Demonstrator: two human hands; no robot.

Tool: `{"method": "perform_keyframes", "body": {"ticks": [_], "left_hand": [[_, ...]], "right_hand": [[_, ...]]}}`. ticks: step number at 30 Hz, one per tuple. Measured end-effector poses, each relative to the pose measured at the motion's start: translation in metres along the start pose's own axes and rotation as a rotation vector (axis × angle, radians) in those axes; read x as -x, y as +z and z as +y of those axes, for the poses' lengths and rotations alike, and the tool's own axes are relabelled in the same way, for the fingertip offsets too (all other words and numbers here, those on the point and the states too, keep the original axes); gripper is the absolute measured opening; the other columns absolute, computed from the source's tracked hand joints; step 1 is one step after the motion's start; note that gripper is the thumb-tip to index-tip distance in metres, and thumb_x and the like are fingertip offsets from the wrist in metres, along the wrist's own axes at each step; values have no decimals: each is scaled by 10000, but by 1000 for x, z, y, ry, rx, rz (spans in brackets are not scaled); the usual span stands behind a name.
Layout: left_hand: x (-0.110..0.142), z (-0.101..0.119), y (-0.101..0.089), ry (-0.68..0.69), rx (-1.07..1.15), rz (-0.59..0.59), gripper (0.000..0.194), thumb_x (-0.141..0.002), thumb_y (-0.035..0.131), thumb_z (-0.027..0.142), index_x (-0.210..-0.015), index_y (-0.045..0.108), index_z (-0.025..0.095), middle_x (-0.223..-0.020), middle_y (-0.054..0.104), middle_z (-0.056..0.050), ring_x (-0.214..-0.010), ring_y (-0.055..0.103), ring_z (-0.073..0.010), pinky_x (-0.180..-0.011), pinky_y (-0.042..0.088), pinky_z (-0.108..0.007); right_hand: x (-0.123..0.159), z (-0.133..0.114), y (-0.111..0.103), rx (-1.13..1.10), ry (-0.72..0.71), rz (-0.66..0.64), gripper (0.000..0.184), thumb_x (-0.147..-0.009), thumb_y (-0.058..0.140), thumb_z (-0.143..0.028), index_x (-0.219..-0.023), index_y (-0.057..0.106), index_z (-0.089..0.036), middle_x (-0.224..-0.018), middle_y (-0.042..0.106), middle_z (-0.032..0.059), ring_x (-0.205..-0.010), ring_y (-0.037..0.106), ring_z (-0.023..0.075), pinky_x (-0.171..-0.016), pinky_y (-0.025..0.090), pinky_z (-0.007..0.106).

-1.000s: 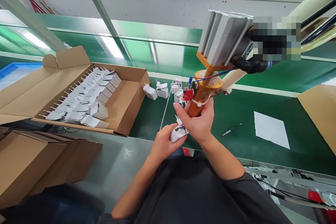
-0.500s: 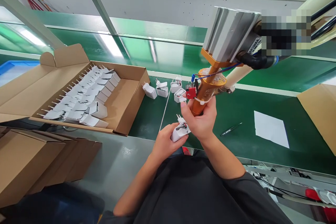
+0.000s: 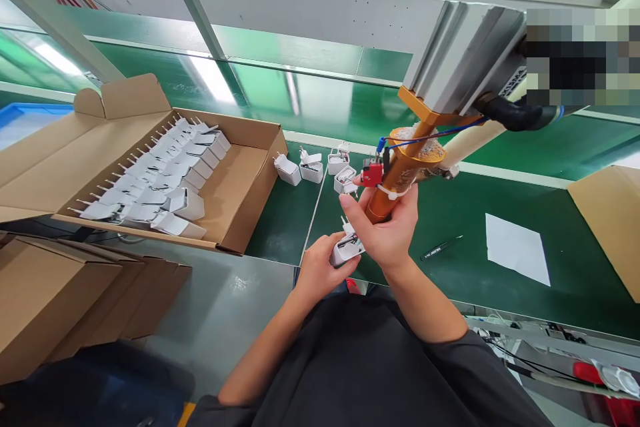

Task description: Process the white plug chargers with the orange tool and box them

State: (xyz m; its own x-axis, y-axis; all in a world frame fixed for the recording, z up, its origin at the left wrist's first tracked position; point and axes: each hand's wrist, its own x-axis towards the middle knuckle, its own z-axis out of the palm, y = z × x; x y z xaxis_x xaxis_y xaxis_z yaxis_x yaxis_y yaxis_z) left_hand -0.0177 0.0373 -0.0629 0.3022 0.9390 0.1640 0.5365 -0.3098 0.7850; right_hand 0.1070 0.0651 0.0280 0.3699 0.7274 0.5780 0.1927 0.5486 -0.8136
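In my left hand (image 3: 321, 265) is a white plug adapter (image 3: 347, 250), its shell open and its inner parts showing on top. Two pins stick up from it. My right hand (image 3: 389, 232) is wrapped round the orange tube of a pneumatic gun (image 3: 386, 203), just above and to the right of the adapter. A red switch (image 3: 372, 175) with blue wires is fixed to the tube, by my right thumb and fingertips. The gun's lower tip is hidden behind my right hand. Just beyond my hands, several more open white adapters (image 3: 345, 180) stand on the green bench (image 3: 450, 213).
At the left, an open cardboard box (image 3: 245, 170) holds rows of white adapters (image 3: 165, 170). A black pen-like tool (image 3: 441, 248) and a white paper sheet (image 3: 517, 248) lie on the right. Above hangs the gun's grey metal cylinder (image 3: 465, 57). Folded cartons (image 3: 95, 300) stand at lower left.
The gun, my right hand and the adapter in my left hand sit slightly further right in view. The camera view has shifted a little; both grips stay the same.
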Motion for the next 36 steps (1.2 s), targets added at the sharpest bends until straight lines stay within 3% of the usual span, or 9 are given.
{"method": "perform_keyframes", "body": {"ticks": [6,13,17,21,26,31,36], "left_hand": [[-2,6,22,-54,220,39,292,-741,713,301,-1004,665,183,-930,741,-58,-849,697,-236,-758,560,-326],[-5,17,37,-105,340,226,323,-679,755,334,-933,624,183,-833,717,-20,-722,672,-190,-670,547,-285],[-5,17,38,-51,357,241,334,-712,743,377,-952,612,186,-823,706,-20,-712,673,-188,-666,540,-280],[-7,13,34,-64,284,178,287,-760,707,379,-960,613,196,-847,710,-39,-784,688,-214,-721,537,-301],[-15,1,13,-203,183,100,287,-729,711,418,-886,598,205,-796,649,-1,-761,627,-190,-707,492,-276],[-17,-11,-8,-296,391,-135,323,-787,671,470,-953,605,200,-790,637,26,-691,585,-148,-636,454,-232],[-25,-16,-15,-238,142,-117,355,-724,731,382,-1021,645,207,-912,654,-21,-866,630,-211,-781,510,-295]], "right_hand": [[-1,-10,11,4,-37,21,364,-783,770,-322,-967,462,-265,-679,573,-82,-486,522,98,-567,546,285],[3,-5,8,12,-16,11,269,-830,682,-278,-1015,488,-247,-741,597,-58,-490,503,85,-547,518,277],[2,-6,5,13,0,11,266,-831,677,-277,-1023,497,-243,-808,616,-30,-516,508,90,-529,493,274],[-2,-8,5,-144,-28,-51,303,-819,732,-286,-994,486,-259,-888,615,-19,-505,501,77,-490,463,259],[-4,1,-6,-343,31,-110,261,-877,673,-368,-1026,480,-273,-880,603,-17,-505,499,81,-402,418,218],[-8,13,-33,-111,130,19,314,-839,720,-339,-993,461,-251,-843,620,-30,-452,483,62,-381,417,212],[-18,27,-65,27,123,94,344,-785,773,-307,-980,499,-235,-839,641,-20,-475,504,72,-399,426,232]]}}
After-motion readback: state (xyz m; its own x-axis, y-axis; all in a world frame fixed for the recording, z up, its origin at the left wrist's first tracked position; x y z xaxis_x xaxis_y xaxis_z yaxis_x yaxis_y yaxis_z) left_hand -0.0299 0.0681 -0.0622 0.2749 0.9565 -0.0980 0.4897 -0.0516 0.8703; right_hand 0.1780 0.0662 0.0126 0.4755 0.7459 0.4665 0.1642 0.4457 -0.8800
